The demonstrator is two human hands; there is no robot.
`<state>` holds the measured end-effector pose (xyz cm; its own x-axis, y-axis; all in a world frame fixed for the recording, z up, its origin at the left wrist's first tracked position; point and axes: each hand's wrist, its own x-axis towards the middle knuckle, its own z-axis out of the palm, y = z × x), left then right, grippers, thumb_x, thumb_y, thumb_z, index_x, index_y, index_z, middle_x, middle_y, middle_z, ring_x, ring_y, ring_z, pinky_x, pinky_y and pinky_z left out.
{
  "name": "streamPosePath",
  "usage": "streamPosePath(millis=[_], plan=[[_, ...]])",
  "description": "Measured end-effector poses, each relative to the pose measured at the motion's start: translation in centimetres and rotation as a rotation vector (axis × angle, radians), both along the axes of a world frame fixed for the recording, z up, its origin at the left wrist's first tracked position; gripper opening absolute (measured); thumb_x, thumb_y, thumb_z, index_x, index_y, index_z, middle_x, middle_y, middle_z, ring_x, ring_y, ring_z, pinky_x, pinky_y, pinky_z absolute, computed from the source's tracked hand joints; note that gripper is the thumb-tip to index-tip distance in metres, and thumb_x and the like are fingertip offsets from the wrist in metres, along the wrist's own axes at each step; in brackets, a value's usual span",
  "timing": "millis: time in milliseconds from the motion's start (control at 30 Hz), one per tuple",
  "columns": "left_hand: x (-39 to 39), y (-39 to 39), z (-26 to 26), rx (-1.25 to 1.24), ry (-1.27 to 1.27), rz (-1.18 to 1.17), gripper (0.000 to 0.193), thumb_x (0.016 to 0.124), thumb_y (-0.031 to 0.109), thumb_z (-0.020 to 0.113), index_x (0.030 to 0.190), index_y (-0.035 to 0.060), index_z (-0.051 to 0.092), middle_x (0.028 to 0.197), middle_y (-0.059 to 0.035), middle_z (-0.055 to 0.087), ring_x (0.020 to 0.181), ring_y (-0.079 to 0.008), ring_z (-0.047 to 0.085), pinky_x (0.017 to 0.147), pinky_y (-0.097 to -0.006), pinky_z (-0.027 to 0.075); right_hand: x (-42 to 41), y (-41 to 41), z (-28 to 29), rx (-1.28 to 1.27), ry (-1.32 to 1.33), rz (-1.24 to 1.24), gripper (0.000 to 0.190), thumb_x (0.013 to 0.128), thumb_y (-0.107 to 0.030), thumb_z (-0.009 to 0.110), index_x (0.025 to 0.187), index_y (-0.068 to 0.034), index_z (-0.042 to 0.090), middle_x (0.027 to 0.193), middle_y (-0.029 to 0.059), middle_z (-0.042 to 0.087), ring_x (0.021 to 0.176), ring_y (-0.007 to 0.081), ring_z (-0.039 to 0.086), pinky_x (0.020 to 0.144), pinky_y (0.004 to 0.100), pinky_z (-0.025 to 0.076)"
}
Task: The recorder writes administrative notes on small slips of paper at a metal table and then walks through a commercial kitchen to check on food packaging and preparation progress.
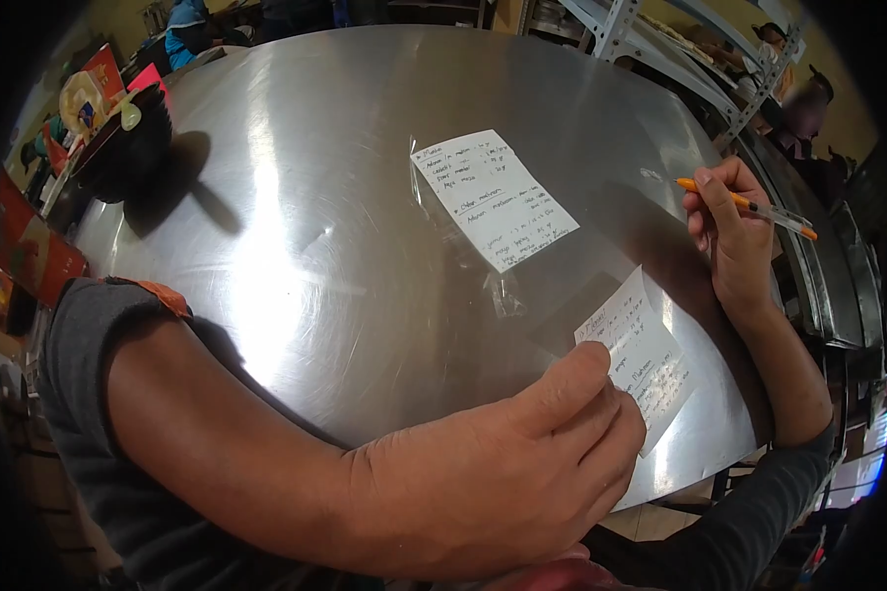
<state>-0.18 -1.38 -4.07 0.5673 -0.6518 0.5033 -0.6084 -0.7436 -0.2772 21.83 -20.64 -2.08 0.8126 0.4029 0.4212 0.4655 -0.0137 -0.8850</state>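
Pinched between thumb and fingers of my left hand (517,458) is a handwritten paper slip (647,347), raised off the table near its right front edge. My right hand (735,229) grips an orange ballpoint pen (724,196) with a clear cap on its rear end. The pen points left, above the metal surface. A second handwritten sheet (495,199) lies flat in the middle of the table, in or on clear plastic. Crumpled clear film or tape (504,295) sticks out at its lower corner. My left fingers cover part of the held slip.
The stainless steel table (384,310) reflects bright light. A dark bowl (129,151) with a pale green utensil handle over its rim stands at the left. Red packages (37,233) lie beyond it. Perforated metal shelving (617,33) rises at the back right. Other people work in the background.
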Motion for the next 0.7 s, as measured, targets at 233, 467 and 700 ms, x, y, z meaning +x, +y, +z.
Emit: streamPosePath(millis=[233,467,700], plan=[[0.02,-0.06,0.22,0.049,-0.019,0.016,0.064,0.074,0.062,0.062,0.108,0.008,0.063,0.095,-0.0043,0.051,0.099,-0.0212,0.054,0.107,-0.047,0.025,-0.06,-0.21,0.1,-0.066,0.035,0.01,0.018,0.095,-0.021,0.066,0.089,-0.01,0.054,0.077,0.0035,0.064,0.058,0.0036,0.056,0.047,0.0169,0.04],[0.24,-0.24,0.3,0.083,-0.014,0.006,0.067,0.077,0.065,0.058,0.11,0.0066,0.062,0.098,-0.0053,0.051,0.101,-0.0207,0.054,0.107,-0.047,0.025,-0.07,-0.26,0.28,-0.099,0.047,-0.004,0.019,0.095,-0.021,0.067,0.088,-0.01,0.053,0.077,0.0035,0.064,0.058,0.0034,0.056,0.047,0.0166,0.04],[-0.12,-0.19,0.21,0.111,-0.031,0.031,0.066,0.078,0.064,0.057,0.111,0.0073,0.062,0.099,-0.0054,0.051,0.102,-0.0214,0.054,0.108,-0.0487,0.024,-0.47,0.34,0.41,-0.116,0.04,0.005,0.018,0.094,-0.02,0.067,0.088,-0.009,0.053,0.076,0.003,0.064,0.057,0.0033,0.057,0.047,0.0161,0.04]])
